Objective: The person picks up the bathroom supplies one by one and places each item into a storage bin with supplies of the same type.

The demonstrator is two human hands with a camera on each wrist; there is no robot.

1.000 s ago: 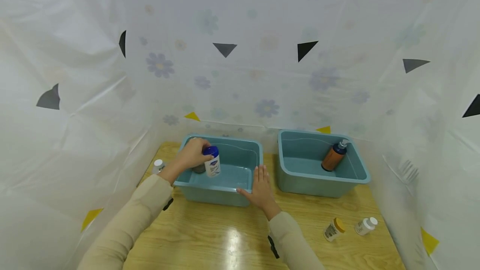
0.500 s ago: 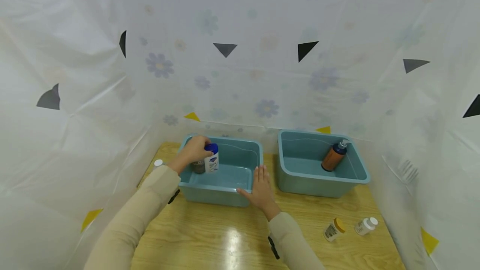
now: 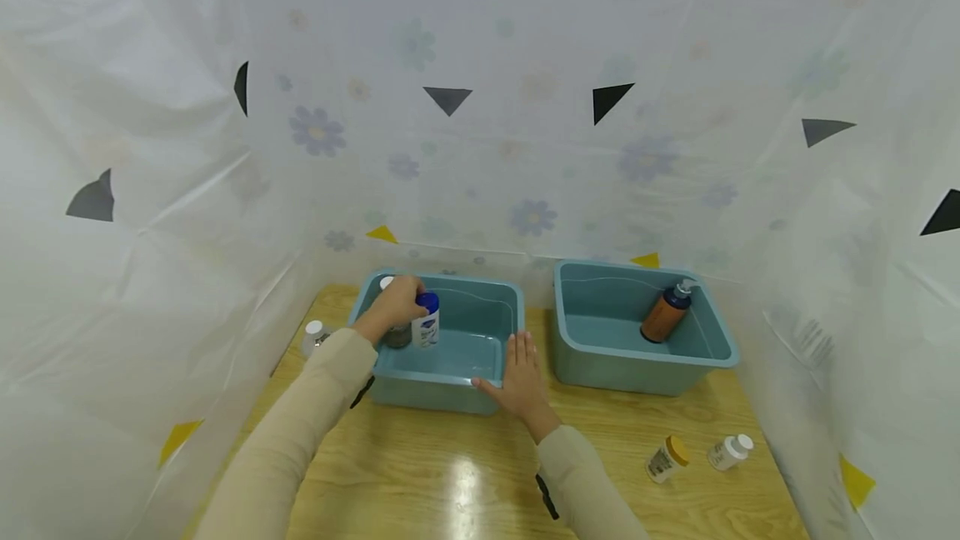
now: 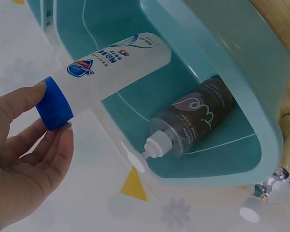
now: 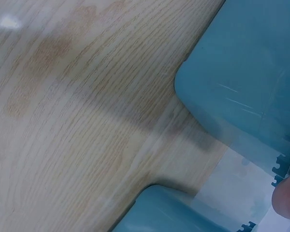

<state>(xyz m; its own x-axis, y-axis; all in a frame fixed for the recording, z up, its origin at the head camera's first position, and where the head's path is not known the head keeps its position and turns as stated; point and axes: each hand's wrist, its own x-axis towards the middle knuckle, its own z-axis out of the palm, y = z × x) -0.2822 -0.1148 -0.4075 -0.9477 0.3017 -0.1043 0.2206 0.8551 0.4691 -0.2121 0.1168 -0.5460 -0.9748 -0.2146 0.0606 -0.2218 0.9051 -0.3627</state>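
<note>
My left hand (image 3: 397, 304) pinches the blue cap (image 4: 54, 104) of a white body wash bottle (image 4: 118, 67) between thumb and fingers. The bottle is inside the left blue-green bin (image 3: 431, 392), its lower end down toward the bin floor. Beside it in the same bin is a dark grey pump bottle (image 4: 198, 116) with a white pump top, partly hidden by my left hand in the head view. My right hand (image 3: 521, 377) rests at the bin's front right corner, fingers straight and thumb along the front rim; only a fingertip (image 5: 287, 195) shows in the right wrist view.
To the right, a second blue-green bin (image 3: 622, 369) holds an orange-brown pump bottle (image 3: 664, 317). An orange-capped bottle (image 3: 667, 459) and a white bottle (image 3: 729, 452) are at the table's front right. Left of the first bin is a small white-capped bottle (image 3: 315, 338).
My left forearm has swung to the right, while the white bottle has shifted only slightly within the bin. A white top now shows left of that hand. My right hand stays in place.
</note>
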